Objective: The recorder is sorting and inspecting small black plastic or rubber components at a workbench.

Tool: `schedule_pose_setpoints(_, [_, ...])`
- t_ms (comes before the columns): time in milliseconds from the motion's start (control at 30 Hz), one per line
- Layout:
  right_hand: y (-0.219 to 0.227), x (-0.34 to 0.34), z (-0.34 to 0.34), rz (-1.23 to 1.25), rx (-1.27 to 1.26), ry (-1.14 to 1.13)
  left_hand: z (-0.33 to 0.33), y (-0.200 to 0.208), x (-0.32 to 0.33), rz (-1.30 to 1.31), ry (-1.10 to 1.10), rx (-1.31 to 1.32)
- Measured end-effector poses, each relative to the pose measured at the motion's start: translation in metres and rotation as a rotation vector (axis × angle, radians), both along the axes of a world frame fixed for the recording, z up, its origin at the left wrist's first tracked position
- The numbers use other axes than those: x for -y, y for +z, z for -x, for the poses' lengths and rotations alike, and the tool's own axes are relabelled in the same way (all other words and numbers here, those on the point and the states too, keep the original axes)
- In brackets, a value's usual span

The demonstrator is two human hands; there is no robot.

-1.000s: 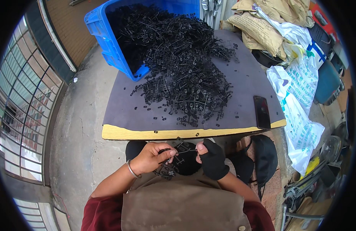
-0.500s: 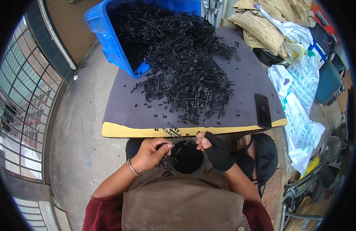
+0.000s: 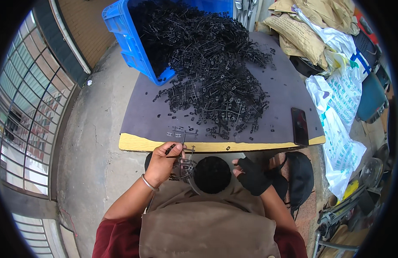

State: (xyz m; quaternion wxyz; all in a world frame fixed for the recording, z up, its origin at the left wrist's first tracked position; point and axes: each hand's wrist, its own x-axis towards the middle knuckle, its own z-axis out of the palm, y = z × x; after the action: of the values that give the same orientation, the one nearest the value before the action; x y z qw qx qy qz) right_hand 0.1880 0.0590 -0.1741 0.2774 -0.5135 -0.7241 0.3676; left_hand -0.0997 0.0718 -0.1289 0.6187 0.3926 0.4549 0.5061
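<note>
Left hand (image 3: 161, 162), bare, with a metal bangle (image 3: 148, 184) at the wrist: grip closed on black branched frames (image 3: 184, 134), 1 of which extends beyond the thumb and is seen against the near edge of the table (image 3: 272, 145); others hang beside the fingers. Right hand (image 3: 252, 176), in a black fingerless glove (image 3: 256, 179): grip narrow, thumb and fingers slightly parted. A round black mass (image 3: 212, 175), too fine to make out, sits between the 2 hands. On the table, a pile of similar frames (image 3: 225, 73) spills from 1 tipped blue crate (image 3: 136, 60); 1 phone (image 3: 299, 127) lies near the right edge.
</note>
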Motion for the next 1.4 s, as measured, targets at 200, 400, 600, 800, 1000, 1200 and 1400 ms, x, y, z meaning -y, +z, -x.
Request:
schedule_pose_setpoints(200, [0.041,-0.010,0.033,-0.427,-0.129,0.020,-0.028,-0.001,-0.001,-0.049,-0.051,-0.031])
schedule_pose_setpoints(400, [0.024,-0.005,0.066,-0.348,-0.004,0.180,-0.036,0.017,0.009,0.098,-0.203,0.436])
schedule_pose_setpoints(600, [0.025,-0.009,0.075,-0.447,0.297,0.325,-0.025,0.010,0.018,0.231,-0.511,0.206])
schedule_pose_setpoints(800, [0.055,-0.003,0.061,-0.378,0.198,0.404,-0.033,0.024,0.020,-0.109,-0.378,-0.276])
schedule_pose_setpoints(1000, [0.102,0.018,0.043,0.040,0.013,0.314,-0.020,0.029,0.019,-0.224,-0.345,-0.330])
schedule_pose_setpoints(1200, [0.065,-0.002,0.010,0.180,0.038,0.044,0.010,0.007,-0.017,-0.197,0.065,-0.209])
schedule_pose_setpoints(1400, [0.071,-0.014,0.052,-0.412,0.122,0.151,-0.024,-0.002,-0.006,-0.281,0.073,-0.321])
